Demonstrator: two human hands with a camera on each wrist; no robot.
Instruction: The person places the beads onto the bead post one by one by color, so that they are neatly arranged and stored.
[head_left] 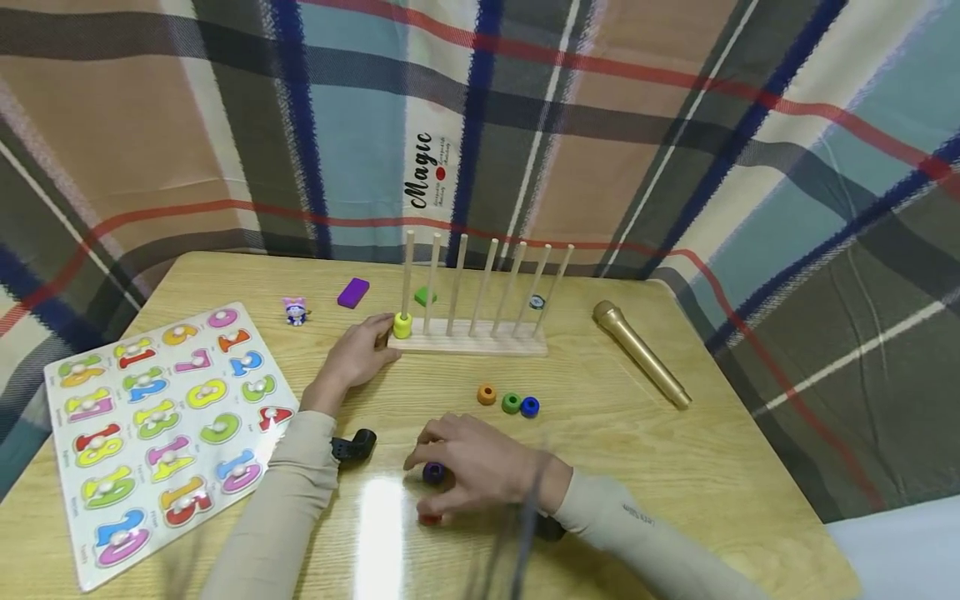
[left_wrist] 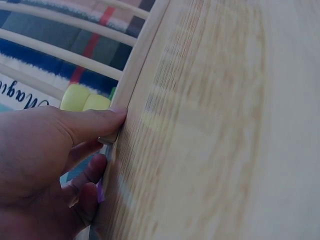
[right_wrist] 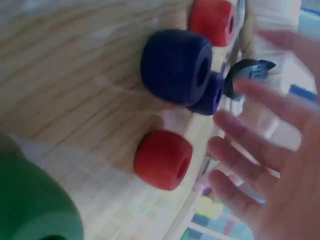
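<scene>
My left hand (head_left: pixel 356 358) grips the left end of a wooden peg stand (head_left: pixel 480 340), its thumb along the front edge of the base, as the left wrist view also shows. Yellow beads (head_left: pixel 402 326) sit stacked on the stand's leftmost peg; the other pegs are bare. Over the table my right hand (head_left: pixel 480 467) hovers, fingers spread and loosely bent above loose beads. A dark blue bead (head_left: pixel 433 473) and a red bead (head_left: pixel 430 519) show at its fingertips. From the right wrist, another red bead (right_wrist: pixel 163 160) and a green bead (right_wrist: pixel 37 202) appear, apart from the fingers.
Orange (head_left: pixel 487 394), green (head_left: pixel 511 403) and blue (head_left: pixel 529 407) beads lie in front of the stand. At left is a number puzzle board (head_left: pixel 176 417); a gold microphone (head_left: pixel 641 354) lies right. A purple block (head_left: pixel 353 292) and small figurine (head_left: pixel 296 312) stand behind.
</scene>
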